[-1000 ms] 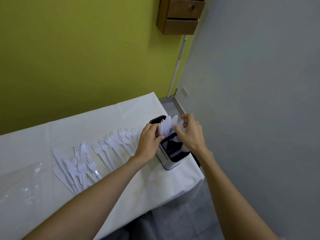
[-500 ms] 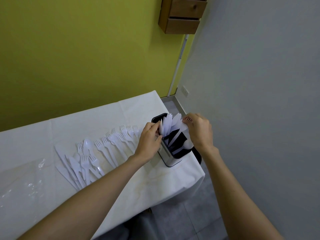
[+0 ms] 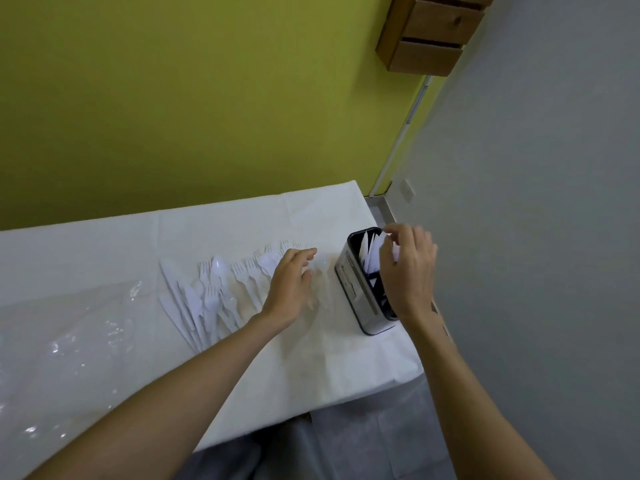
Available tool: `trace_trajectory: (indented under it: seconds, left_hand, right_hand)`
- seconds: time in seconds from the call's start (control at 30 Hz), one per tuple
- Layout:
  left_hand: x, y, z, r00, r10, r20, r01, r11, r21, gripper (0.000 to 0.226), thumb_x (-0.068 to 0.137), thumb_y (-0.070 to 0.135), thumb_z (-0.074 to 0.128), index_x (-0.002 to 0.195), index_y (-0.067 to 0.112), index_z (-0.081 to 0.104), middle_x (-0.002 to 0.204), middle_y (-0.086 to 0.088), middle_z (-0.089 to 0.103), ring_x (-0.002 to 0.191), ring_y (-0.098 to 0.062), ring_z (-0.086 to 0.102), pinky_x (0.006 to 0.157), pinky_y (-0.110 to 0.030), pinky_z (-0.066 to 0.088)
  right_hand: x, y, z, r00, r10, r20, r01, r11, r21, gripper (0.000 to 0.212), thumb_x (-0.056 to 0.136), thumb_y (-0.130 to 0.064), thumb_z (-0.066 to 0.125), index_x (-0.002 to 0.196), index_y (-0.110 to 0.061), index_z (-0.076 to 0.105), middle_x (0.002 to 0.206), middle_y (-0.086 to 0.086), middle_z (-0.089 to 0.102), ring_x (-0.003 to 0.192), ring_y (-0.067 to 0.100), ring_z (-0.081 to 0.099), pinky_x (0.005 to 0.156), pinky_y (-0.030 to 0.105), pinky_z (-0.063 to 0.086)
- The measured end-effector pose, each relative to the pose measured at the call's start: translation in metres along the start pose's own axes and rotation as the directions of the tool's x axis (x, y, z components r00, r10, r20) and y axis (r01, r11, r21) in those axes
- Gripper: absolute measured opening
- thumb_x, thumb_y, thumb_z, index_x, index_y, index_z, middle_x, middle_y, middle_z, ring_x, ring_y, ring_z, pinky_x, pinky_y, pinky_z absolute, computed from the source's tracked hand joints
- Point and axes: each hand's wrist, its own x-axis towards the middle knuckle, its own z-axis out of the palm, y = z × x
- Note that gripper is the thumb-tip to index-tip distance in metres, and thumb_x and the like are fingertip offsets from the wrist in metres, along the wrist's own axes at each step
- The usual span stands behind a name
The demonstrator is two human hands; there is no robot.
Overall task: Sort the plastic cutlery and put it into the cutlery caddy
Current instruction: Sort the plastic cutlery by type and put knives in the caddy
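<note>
A black and silver cutlery caddy (image 3: 354,289) stands near the table's right edge, with several white plastic knives (image 3: 372,252) upright in its far compartment. My right hand (image 3: 410,271) is over the caddy, fingers curled at the tops of those knives; the grip itself is blurred. My left hand (image 3: 291,282) lies flat with fingers straight over the right end of a row of white plastic forks (image 3: 249,271) on the table. More forks, a spoon (image 3: 219,268) and knives (image 3: 180,299) lie spread to the left.
The table wears a white cloth (image 3: 207,230) and ends just right of the caddy. Clear plastic wrap (image 3: 62,334) lies at the left. A yellow wall stands behind, a grey wall to the right, and a wooden drawer unit (image 3: 433,32) hangs high up.
My left hand left the caddy's side and moved left onto the forks. My right hand stays above the caddy by the knives.
</note>
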Motion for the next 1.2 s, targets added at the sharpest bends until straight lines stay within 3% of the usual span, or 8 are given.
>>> trace_trajectory:
  seconds: [0.2, 0.33, 0.4, 0.63, 0.87, 1.0, 1.13, 1.2]
  left_hand:
    - [-0.035, -0.066, -0.049, 0.976, -0.171, -0.132, 0.183, 0.98, 0.082, 0.035, 0.095, -0.001, 0.046, 0.125, 0.014, 0.057, 0.123, -0.001, 0.055, 0.118, -0.016, 0.051, 0.098, -0.023, 0.039]
    - [-0.06, -0.1, -0.072, 0.945, -0.26, -0.2, 0.289, 0.948, 0.136, 0.034, 0.094, 0.001, 0.046, 0.123, 0.016, 0.058, 0.124, -0.001, 0.055, 0.122, -0.019, 0.045, 0.098, -0.02, 0.034]
    - [-0.071, -0.112, -0.079, 0.934, -0.281, -0.219, 0.318, 0.935, 0.156, 0.034, 0.094, 0.001, 0.047, 0.123, 0.015, 0.058, 0.123, -0.001, 0.056, 0.121, -0.02, 0.044, 0.096, -0.018, 0.032]
    - [-0.092, -0.137, -0.086, 0.934, -0.275, -0.23, 0.314, 0.937, 0.156, 0.031, 0.093, 0.002, 0.051, 0.118, 0.017, 0.061, 0.115, 0.002, 0.058, 0.113, -0.016, 0.047, 0.094, -0.015, 0.033]
    - [-0.084, -0.134, -0.083, 0.945, -0.245, -0.218, 0.275, 0.954, 0.121, 0.029, 0.094, 0.003, 0.05, 0.116, 0.017, 0.061, 0.114, 0.007, 0.057, 0.109, -0.01, 0.044, 0.092, -0.011, 0.03]
    - [-0.08, -0.132, -0.084, 0.936, -0.253, -0.243, 0.286, 0.952, 0.111, 0.029, 0.093, 0.002, 0.05, 0.115, 0.017, 0.061, 0.11, 0.006, 0.054, 0.105, -0.008, 0.043, 0.089, -0.01, 0.032]
    - [-0.081, -0.133, -0.084, 0.914, -0.3, -0.273, 0.336, 0.937, 0.096, 0.024, 0.09, 0.003, 0.056, 0.11, 0.016, 0.06, 0.104, 0.007, 0.048, 0.102, -0.01, 0.045, 0.086, -0.015, 0.037]
    - [-0.08, -0.136, -0.084, 0.901, -0.34, -0.269, 0.375, 0.922, 0.092, 0.02, 0.088, 0.01, 0.063, 0.107, 0.015, 0.059, 0.102, 0.008, 0.045, 0.101, -0.012, 0.046, 0.086, -0.019, 0.041]
  right_hand:
    - [-0.036, -0.062, 0.051, 0.941, -0.185, 0.284, 0.107, 0.957, 0.269, 0.023, 0.085, 0.004, 0.052, 0.102, -0.004, 0.066, 0.097, 0.01, 0.064, 0.091, 0.025, 0.055, 0.077, 0.031, 0.044]
    - [-0.073, -0.088, 0.091, 0.703, -0.148, 0.696, 0.014, 0.981, 0.195, 0.026, 0.094, -0.009, 0.053, 0.117, -0.011, 0.065, 0.114, 0.008, 0.064, 0.11, 0.027, 0.056, 0.08, 0.038, 0.052]
    - [-0.086, -0.102, 0.105, 0.62, -0.123, 0.775, 0.03, 0.991, 0.132, 0.029, 0.098, -0.018, 0.051, 0.126, -0.015, 0.06, 0.126, 0.006, 0.058, 0.119, 0.025, 0.049, 0.085, 0.036, 0.051]
    - [-0.104, -0.129, 0.142, 0.609, 0.019, 0.793, -0.041, 0.999, 0.008, 0.037, 0.098, -0.025, 0.053, 0.135, -0.021, 0.05, 0.13, 0.007, 0.047, 0.119, 0.025, 0.045, 0.081, 0.035, 0.05]
    - [-0.098, -0.107, 0.143, 0.695, 0.148, 0.704, -0.197, 0.98, -0.011, 0.031, 0.097, -0.016, 0.056, 0.127, -0.013, 0.058, 0.124, 0.009, 0.054, 0.115, 0.027, 0.051, 0.08, 0.037, 0.053]
    - [-0.099, -0.11, 0.14, 0.735, 0.142, 0.663, -0.203, 0.979, 0.016, 0.03, 0.093, -0.03, 0.062, 0.119, -0.014, 0.059, 0.121, 0.003, 0.05, 0.113, 0.019, 0.048, 0.072, 0.029, 0.049]
    - [-0.108, -0.13, 0.148, 0.501, 0.037, 0.865, -0.252, 0.962, 0.105, 0.028, 0.087, -0.044, 0.068, 0.092, -0.017, 0.063, 0.088, -0.003, 0.063, 0.079, 0.015, 0.06, 0.068, 0.026, 0.05]
    - [-0.111, -0.131, 0.153, 0.458, 0.046, 0.888, -0.282, 0.955, 0.096, 0.027, 0.086, -0.043, 0.069, 0.084, -0.017, 0.062, 0.078, -0.003, 0.064, 0.072, 0.016, 0.06, 0.068, 0.028, 0.051]
